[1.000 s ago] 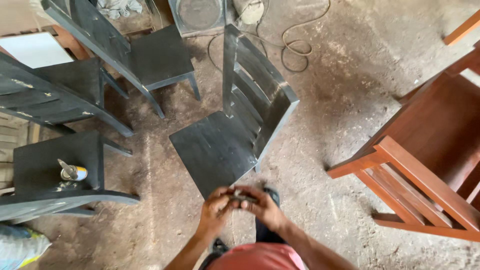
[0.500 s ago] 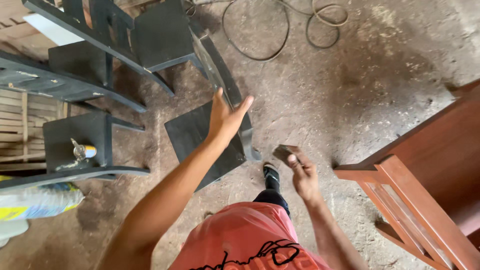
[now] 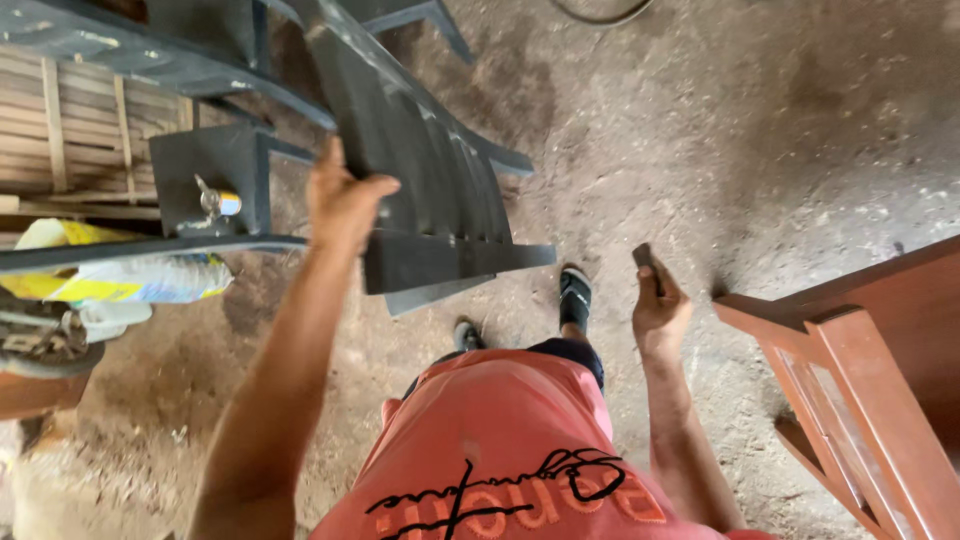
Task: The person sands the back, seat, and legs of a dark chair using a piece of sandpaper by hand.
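Stretching forward with the arm nearly straight, the left hand [image 3: 342, 205] closes its fingers over the edge of one dark grey painted wooden chair [image 3: 425, 175], tipped above the dirt floor [image 3: 700, 130]. One reddish-brown wooden chair [image 3: 860, 370] stands at the right. The right hand [image 3: 658, 305], held low beside the hip, grips one small dark block [image 3: 647, 262].

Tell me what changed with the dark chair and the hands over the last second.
The hands parted from in front of the body. The left hand reached out and took the dark chair by its back, tipping and lifting it toward the person. The right hand dropped to the side, keeping its small dark block. The brown chair and the floor stayed as they were.
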